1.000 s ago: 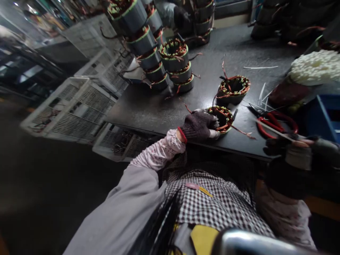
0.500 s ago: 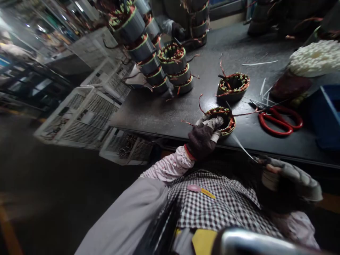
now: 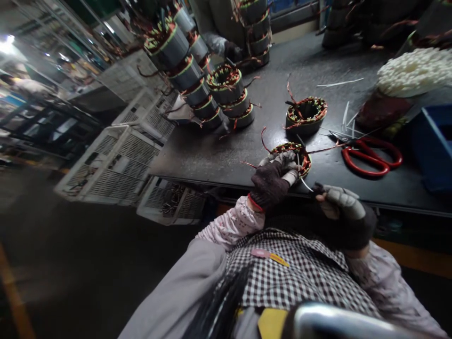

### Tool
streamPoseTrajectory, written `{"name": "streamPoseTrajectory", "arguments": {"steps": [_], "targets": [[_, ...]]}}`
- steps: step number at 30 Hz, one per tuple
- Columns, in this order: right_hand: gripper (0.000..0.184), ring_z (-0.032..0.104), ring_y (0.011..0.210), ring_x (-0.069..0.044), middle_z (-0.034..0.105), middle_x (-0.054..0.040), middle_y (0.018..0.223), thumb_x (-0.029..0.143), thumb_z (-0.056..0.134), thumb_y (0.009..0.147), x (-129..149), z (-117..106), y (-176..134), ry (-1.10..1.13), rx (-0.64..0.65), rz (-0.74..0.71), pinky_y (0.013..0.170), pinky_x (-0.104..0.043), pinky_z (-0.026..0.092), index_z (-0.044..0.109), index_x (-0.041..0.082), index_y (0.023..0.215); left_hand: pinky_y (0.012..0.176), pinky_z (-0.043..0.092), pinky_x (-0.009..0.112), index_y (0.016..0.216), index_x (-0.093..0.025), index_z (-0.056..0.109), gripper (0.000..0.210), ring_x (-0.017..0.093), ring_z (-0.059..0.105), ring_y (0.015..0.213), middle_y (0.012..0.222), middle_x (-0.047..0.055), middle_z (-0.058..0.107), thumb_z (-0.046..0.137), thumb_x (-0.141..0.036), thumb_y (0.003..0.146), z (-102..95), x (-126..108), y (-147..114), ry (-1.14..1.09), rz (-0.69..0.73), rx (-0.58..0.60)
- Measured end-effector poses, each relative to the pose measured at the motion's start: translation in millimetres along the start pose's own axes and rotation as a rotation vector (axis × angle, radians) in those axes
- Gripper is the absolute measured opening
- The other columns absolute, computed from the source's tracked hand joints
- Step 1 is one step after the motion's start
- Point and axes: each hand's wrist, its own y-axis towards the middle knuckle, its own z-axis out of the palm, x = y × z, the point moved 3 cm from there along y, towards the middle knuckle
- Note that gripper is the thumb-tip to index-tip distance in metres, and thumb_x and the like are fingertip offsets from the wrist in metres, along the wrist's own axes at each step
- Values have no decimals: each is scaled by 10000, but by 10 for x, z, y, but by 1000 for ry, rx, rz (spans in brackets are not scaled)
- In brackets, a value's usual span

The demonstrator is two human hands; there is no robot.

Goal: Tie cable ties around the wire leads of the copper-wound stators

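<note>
Smooth tabletop (image 3: 205,153); gloved hands (image 3: 271,182) (image 3: 344,214) hold round copper winding (image 3: 305,164), strip (image 3: 306,184).

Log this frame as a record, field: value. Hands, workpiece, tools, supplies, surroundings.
left hand: left hand, gloved, fingers at the near wound ring
right hand: right hand, gloved, pinching a white strip
strip: runs from right fingertips to the near wound ring
spare ring: second wound ring, on the table behind the near one
tool: red-handled scissors, lying to the right
supplies: bundle of white pieces, right
surroundings: stacked wound rings, left; blue bin, right
</note>
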Motion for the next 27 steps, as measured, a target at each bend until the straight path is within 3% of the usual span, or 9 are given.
{"name": "streamPoseTrajectory", "arguments": {"steps": [2, 6, 10, 13, 16, 20, 22, 27], "targets": [[97, 845, 907, -278, 862, -44, 995, 391, 817, 924, -21, 69, 142, 41, -38, 85, 851, -483, 733, 799, 330, 998, 1124, 670, 417, 1272, -178, 790, 244, 199, 851, 1100, 1202, 81, 888, 779, -213, 1030, 37, 26, -3, -144, -49, 3], [238, 808, 840, -276, 838, -11, 942, 511, 902, 834, 11, 123, 367, 152, 2, 352, 821, -501, 712, 800, 328, 946, 1283, 542, 570, 1024, -235, 858, 107, 225, 847, 1097, 1084, 22, 902, 886, -186, 932, -7, 29, -25, -169, 20, 25], [157, 805, 908, -271, 848, -10, 996, 471, 823, 919, 177, 84, 454, 150, 192, 294, 887, -502, 691, 830, 346, 1014, 1307, 506, 571, 1036, -240, 868, 130, 221, 851, 1078, 1073, 17, 904, 891, -187, 919, -67, 16, -37, -176, 50, 20], [132, 799, 924, -265, 843, -15, 997, 444, 797, 945, 282, 70, 485, 116, 235, 257, 899, -487, 677, 837, 345, 1024, 1299, 513, 551, 1066, -241, 870, 139, 220, 850, 1094, 1073, 23, 903, 880, -204, 932, -61, 7, -28, -161, 55, 7], [183, 790, 913, -264, 841, -28, 988, 474, 801, 938, 285, 121, 543, 60, 234, 302, 892, -477, 655, 835, 314, 1021, 1290, 521, 558, 1080, -256, 872, 130, 215, 847, 1107, 1089, 15, 904, 865, -228, 953, -39, 1, -23, -125, 91, 32], [278, 798, 934, -292, 857, -50, 1016, 532, 779, 932, 184, 211, 610, 16, 342, 421, 893, -506, 642, 830, 283, 1045, 1285, 523, 552, 1086, -245, 871, 129, 209, 847, 1106, 1100, 21, 904, 871, -243, 957, -52, 8, -34, -112, 120, 13], [275, 804, 968, -315, 862, -59, 1048, 535, 763, 941, 178, 215, 639, -21, 373, 372, 907, -534, 647, 829, 295, 1059, 1280, 527, 548, 1107, -248, 869, 143, 208, 847, 1104, 1105, 20, 903, 869, -254, 964, -69, 7, -39, -118, 127, 20], [205, 796, 1054, -322, 857, -90, 1114, 445, 693, 1001, 347, 167, 744, -181, 288, -60, 947, -552, 659, 837, 321, 1079, 1265, 544, 536, 1122, -263, 874, 180, 210, 847, 1114, 1122, 14, 903, 873, -224, 946, -98, -14, -17, -97, 165, 36]]}}
